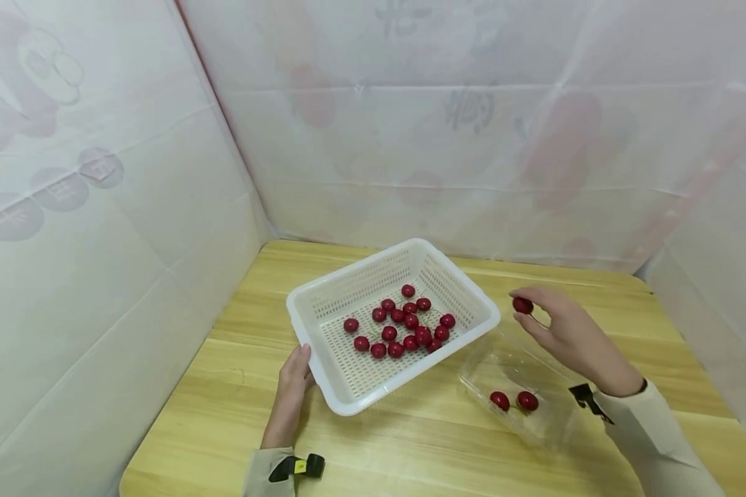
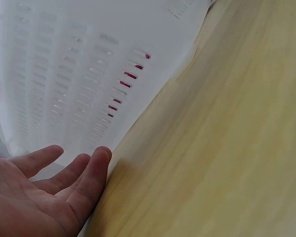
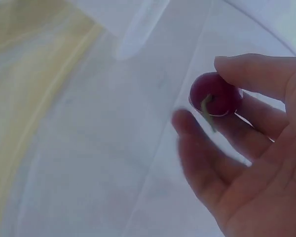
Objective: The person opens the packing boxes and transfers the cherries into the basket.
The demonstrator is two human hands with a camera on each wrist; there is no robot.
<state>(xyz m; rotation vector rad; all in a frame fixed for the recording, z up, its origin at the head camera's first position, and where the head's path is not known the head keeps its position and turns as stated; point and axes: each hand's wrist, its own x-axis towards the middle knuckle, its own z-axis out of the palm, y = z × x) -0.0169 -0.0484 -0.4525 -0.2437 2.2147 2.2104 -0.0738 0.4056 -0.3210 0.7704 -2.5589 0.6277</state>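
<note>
A white plastic basket (image 1: 373, 390) with slotted walls holds several dark red cherries (image 1: 412, 322). My left hand (image 1: 295, 378) grips its left rim, thumb over the edge. From the left wrist, fingers (image 2: 91, 182) extend beside the basket's slotted underside (image 2: 84, 64), with red showing through some slots. Right of the basket, my right hand (image 1: 568, 335) pinches one cherry (image 1: 522, 306) between thumb and fingers, above a clear plastic box (image 1: 553, 421). A short green stem hangs from that cherry (image 3: 214, 94) in the right wrist view. Inside the clear box lie two cherries (image 1: 527, 401).
Everything is on a light wooden table (image 1: 224, 386). Pale printed sheets (image 1: 460, 138) enclose it at the back and both sides. The clear box sits partly beneath the basket's right corner in the head view.
</note>
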